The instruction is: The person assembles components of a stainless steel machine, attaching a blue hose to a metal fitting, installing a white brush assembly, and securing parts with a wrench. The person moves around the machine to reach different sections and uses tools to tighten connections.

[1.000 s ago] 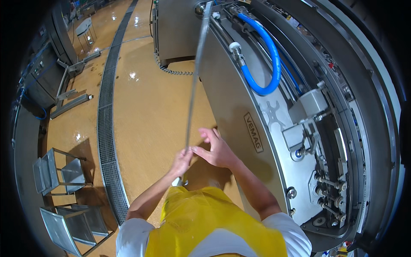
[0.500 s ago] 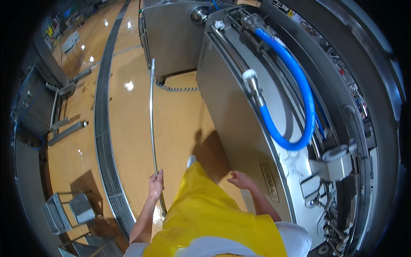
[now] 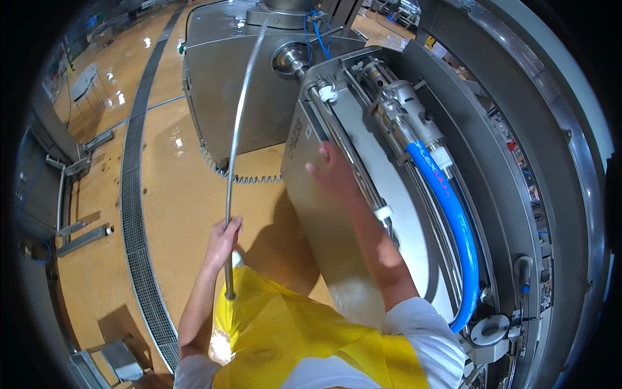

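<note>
My left hand [image 3: 222, 243] is closed around a long, thin metal rod [image 3: 241, 107] near its lower end. The rod slants up and away from me, its far tip overlapping the large steel machine housing [image 3: 227, 78] in the picture. To the right, my right hand [image 3: 337, 170] is raised beside a steel pipe [image 3: 355, 157] on top of the long machine casing [image 3: 308, 217]. It is slightly blurred; thumb and fingers look apart, with nothing seen in them. Whether it touches the casing I cannot tell. A thick blue hose [image 3: 453, 214] curves from metal fittings [image 3: 402, 107] toward me.
A floor drain grate [image 3: 134, 220] runs lengthwise on the left. A coiled cable [image 3: 256, 179] hangs low by the housing. Metal steps [image 3: 120, 360] stand at lower left, a white stool [image 3: 85, 81] at far left. A tall steel frame [image 3: 551, 123] borders the right.
I have moved forward along the machine. My right hand has risen and reached forward beside the pipe. The rod, still in my left hand, has lifted and now tilts to the right at its tip.
</note>
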`<move>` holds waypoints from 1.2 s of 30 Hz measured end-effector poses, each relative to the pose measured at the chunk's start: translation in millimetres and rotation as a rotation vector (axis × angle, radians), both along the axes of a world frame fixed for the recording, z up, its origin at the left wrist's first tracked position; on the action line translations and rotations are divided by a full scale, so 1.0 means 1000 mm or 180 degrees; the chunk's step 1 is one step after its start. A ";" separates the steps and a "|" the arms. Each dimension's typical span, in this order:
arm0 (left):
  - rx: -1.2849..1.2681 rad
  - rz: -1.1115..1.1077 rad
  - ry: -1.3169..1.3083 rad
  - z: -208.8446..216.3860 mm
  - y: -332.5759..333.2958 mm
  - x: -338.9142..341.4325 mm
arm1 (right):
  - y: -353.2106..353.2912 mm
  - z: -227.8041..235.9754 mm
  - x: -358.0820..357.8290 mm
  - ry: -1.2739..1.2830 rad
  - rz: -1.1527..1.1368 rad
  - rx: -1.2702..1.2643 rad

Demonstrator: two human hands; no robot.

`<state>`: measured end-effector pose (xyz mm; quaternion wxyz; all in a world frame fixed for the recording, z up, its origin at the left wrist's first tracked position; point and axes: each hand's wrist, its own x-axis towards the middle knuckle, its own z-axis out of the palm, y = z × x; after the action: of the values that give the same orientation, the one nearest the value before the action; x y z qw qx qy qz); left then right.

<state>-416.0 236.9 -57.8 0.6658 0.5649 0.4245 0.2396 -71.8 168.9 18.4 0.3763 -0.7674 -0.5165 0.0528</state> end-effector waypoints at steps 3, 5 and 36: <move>0.0078 -0.0472 0.0067 0.024 0.086 0.090 | 0.064 -0.028 0.074 -0.0495 -0.0594 0.0515; 0.0287 -0.0684 -0.0136 0.022 0.145 0.147 | 0.100 -0.008 0.091 -0.0675 -0.0868 0.0246; -0.1204 -0.1311 -0.0545 0.015 0.295 0.485 | 0.235 0.078 0.191 -0.0403 -0.1639 -0.1300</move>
<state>69.2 531.7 -43.1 0.8273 0.4827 0.2804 0.0628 119.1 403.7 96.4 0.1829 -0.9340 -0.3067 0.0106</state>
